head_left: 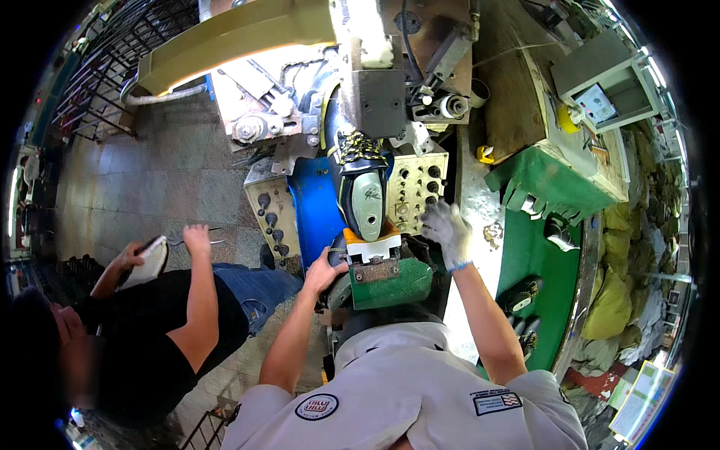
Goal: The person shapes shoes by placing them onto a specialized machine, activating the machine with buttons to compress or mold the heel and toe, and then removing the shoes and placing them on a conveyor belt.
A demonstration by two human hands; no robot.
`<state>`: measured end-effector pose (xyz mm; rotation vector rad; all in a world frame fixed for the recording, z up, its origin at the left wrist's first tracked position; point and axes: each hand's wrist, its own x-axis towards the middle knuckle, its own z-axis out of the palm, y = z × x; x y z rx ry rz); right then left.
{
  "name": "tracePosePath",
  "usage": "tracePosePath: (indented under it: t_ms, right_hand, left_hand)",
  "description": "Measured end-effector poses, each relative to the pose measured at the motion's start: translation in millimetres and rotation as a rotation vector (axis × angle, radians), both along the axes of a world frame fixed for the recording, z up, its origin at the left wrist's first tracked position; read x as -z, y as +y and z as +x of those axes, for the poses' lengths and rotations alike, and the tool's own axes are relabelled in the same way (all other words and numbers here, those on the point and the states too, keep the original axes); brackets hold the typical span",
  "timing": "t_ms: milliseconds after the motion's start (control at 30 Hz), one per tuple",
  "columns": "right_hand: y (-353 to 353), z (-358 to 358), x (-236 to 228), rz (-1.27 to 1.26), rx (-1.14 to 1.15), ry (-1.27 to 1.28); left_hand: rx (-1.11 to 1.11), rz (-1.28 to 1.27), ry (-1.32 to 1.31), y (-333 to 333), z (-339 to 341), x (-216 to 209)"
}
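Head-cam view looking down at a person in a grey work shirt standing at a shoe-lasting machine. A shoe (365, 196) w/ grey sole and black-yellow laces sits upside down in the machine, toe toward the person, heel end under a metal clamp block (379, 101), toe end resting on a white and orange support (371, 246) above a green housing (390, 283).

Left hand (324, 271), bare, rests on the machine's lower left edge just beside the support; fingers curled over the edge, grip loosely closed on the machine, holding nothing loose. Right hand (447, 229), in a white knit glove, is raised w/ fingers spread, grip released, right by the beige control panel (415, 193) of knobs, apart from the shoe.

At left, another person in black sits holding a white shoe piece (146, 262).

Risk, as a judgement: left hand is v. close to the clamp area; if the machine cycles while it's there, fingers could get pinched. Glove fabric could also snag on knobs or moving parts. If the shoe sits off-centre, the upper may be pulled unevenly.
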<state>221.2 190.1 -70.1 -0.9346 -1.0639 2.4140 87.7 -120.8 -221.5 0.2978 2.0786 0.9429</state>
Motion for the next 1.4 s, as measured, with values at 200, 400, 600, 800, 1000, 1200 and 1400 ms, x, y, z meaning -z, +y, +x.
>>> tracePosePath:
  t_ms: [200, 400, 600, 800, 1000, 1200, 1400]
  right_hand:
    - [-5, 35, 19, -0.033, -0.055, -0.077]
    - [-22, 17, -18, 0.084, -0.109, -0.069]
    - [-61, 39, -88, 0.319, -0.191, -0.109]
    - [-117, 12, -139, 0.565, -0.35, 0.192]
    - [-36, 43, -125, -0.268, -0.084, 0.386]
    - [15, 118, -112, -0.378, 0.083, 0.412]
    - [66, 203, -65, -0.287, 0.373, 0.199]
  left_hand:
    - [-0.053, 0.141, -0.499, 10, -35, 12]
    - [-0.045, -0.127, -0.125, 0, -7, -49]
    - [-0.269, -0.401, 0.421, -41, 44, -215]
    - [-0.28, -0.065, 0.905, 18, 88, -332]
    - [-0.141, 0.597, 0.599, 85, 98, -353]
    - [-0.022, 0.767, -0.287, 214, 112, -302]
    - [0.129, 0.697, -0.322, 307, 184, -258]
